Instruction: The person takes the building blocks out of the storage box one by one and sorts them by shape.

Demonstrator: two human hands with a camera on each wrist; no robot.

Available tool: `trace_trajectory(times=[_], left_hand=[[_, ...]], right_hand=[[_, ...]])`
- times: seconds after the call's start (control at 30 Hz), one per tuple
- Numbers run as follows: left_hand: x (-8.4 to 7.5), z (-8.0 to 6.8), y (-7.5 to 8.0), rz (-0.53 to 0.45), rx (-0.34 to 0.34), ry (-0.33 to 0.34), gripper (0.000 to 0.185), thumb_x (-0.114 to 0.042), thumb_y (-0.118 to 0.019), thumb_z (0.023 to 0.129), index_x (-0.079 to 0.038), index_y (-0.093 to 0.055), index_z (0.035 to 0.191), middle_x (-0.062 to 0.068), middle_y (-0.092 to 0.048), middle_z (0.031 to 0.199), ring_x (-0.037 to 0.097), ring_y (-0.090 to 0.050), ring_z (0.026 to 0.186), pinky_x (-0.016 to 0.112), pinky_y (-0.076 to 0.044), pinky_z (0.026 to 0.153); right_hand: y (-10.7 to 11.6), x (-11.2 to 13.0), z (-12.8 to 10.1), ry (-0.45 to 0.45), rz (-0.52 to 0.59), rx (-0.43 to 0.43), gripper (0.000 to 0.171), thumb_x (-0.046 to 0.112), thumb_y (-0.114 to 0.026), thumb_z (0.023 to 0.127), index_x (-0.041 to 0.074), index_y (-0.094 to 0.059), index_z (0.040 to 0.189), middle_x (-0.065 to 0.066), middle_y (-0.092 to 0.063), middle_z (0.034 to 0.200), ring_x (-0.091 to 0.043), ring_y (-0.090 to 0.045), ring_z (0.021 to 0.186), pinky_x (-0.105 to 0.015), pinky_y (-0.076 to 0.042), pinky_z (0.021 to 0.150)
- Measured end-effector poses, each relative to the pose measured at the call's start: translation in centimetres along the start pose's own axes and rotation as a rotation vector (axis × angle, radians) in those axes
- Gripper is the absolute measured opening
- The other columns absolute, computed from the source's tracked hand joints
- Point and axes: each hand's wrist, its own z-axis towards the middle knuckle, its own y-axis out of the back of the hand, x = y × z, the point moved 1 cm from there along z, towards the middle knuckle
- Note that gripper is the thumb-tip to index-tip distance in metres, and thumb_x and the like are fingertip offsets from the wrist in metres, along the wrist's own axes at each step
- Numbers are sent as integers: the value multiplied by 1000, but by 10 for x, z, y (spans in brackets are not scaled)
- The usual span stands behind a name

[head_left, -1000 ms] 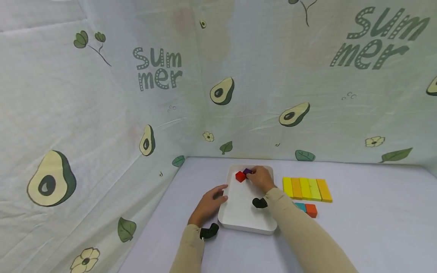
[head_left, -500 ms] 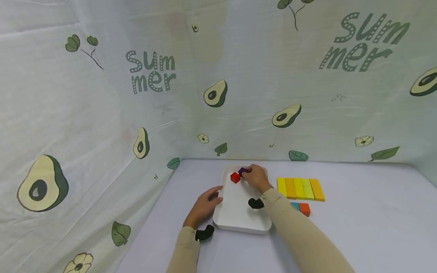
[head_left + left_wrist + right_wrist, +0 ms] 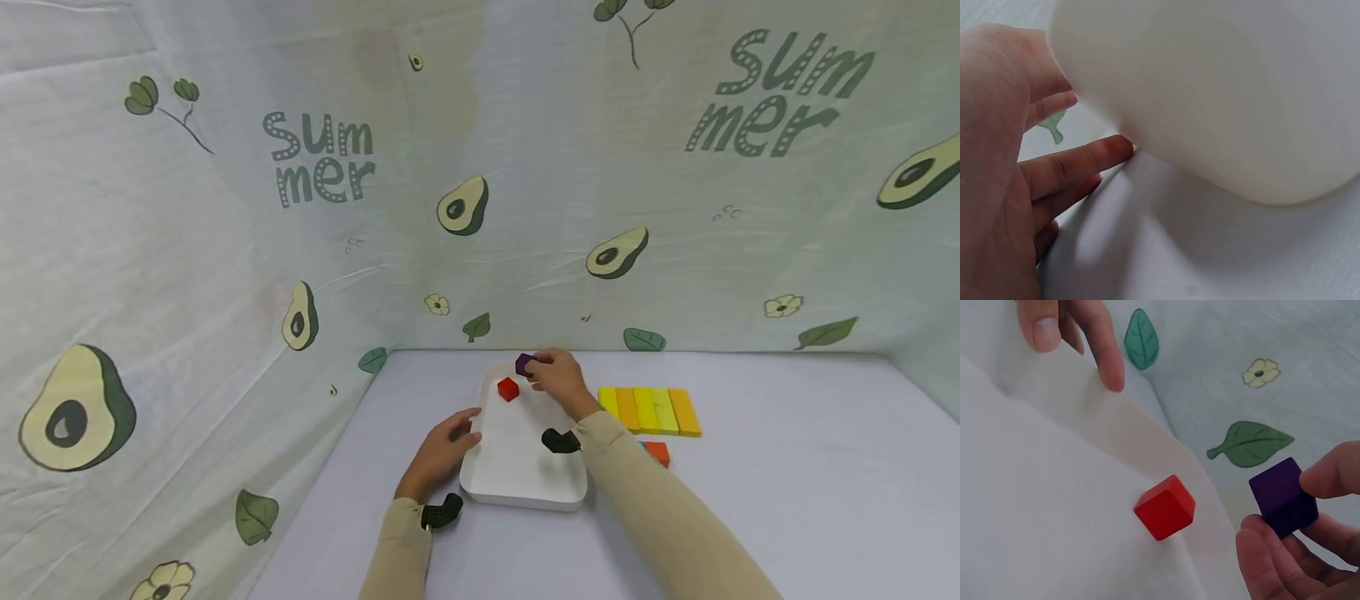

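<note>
My right hand (image 3: 558,382) pinches a purple cube (image 3: 1285,494) between thumb and fingers, over the far end of a white tray (image 3: 517,467). A red cube (image 3: 507,389) lies inside the tray near its far left corner, just left of the purple one. At the tray's left side is my left hand (image 3: 438,454), its fingers nearly straight and spread along the rim. In the left wrist view the left fingertips (image 3: 1116,149) touch the outside of the tray wall.
Right of the tray, several yellow and orange blocks (image 3: 648,411) lie side by side in a row. Nearer, an orange-red block (image 3: 657,453) shows beside the right sleeve, with a sliver of blue. A printed cloth (image 3: 547,275) hangs behind the table.
My right hand has lifted the purple cube away from the red one, up toward the tray's far edge. The left hand stays at the rim. The head view has shifted slightly.
</note>
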Motion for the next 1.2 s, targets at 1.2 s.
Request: trace_trajectory(times=[1.2], left_hand=[[2, 1, 1, -7, -3, -8, 46, -46, -66, 94, -40, -58, 139, 8, -56, 140, 33, -42, 137, 64, -29, 111]], right_hand=[[51, 11, -57, -101, 180, -29, 38, 25, -56, 100, 5, -56, 133, -17, -60, 130, -33, -63, 111, -35, -55, 91]])
